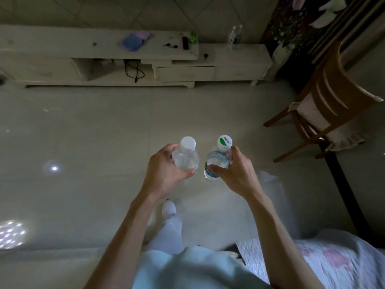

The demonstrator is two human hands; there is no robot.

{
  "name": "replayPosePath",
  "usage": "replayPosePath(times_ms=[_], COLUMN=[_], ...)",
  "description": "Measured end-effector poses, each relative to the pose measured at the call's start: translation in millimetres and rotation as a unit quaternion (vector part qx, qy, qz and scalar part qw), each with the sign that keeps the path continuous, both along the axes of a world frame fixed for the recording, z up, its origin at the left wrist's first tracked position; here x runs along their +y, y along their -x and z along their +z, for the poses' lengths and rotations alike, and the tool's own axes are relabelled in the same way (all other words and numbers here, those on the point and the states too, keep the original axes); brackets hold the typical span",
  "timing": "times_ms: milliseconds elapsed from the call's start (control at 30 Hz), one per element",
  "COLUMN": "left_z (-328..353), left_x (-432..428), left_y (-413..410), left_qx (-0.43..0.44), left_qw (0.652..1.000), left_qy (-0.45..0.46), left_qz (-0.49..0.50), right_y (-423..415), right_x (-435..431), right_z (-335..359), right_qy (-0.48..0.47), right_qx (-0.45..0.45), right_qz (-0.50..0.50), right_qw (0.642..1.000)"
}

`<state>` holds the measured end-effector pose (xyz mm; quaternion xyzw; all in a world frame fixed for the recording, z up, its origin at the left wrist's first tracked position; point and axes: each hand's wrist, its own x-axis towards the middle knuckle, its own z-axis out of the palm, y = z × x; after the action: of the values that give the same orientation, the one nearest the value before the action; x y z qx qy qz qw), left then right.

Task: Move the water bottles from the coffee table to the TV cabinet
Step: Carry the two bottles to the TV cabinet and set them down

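Currently the left grip clasps the white-capped water bottle and the right grip the green-capped water bottle, both upright over the floor, well short of the TV cabinet. The thin, smooth plastic likely flexes and slips, so a firm mid-body hold suits.

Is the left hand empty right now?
No, the left hand grips a white-capped bottle; the right hand grips a green-capped bottle.

Glossy tiled floor, a chair, scattered oddments.
The wooden chair with a pale cushion stands at right; far off are a blue-and-pink cloth, a green object and a looped black cable.
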<state>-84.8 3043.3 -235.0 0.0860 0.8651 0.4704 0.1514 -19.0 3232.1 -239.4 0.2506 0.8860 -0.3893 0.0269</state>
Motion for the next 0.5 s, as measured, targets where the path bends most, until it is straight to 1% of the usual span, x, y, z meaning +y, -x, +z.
replayPosePath(times_ms=[233,367,500], left_z=[4,6,5], left_x=[1,4,17], left_y=[109,152,188], left_qx=[0.006,0.024,0.019], left_qw=[0.999,0.999,0.999], left_qy=[-0.022,-0.020,-0.019], left_qz=[-0.026,-0.027,-0.036], right_y=[92,126,157], right_x=[2,5,15], right_z=[12,16,16], right_qy=[-0.010,-0.013,-0.018], right_qx=[0.006,0.004,0.004], right_qz=[-0.022,-0.035,-0.046], right_qw=[1.000,0.999,0.999])
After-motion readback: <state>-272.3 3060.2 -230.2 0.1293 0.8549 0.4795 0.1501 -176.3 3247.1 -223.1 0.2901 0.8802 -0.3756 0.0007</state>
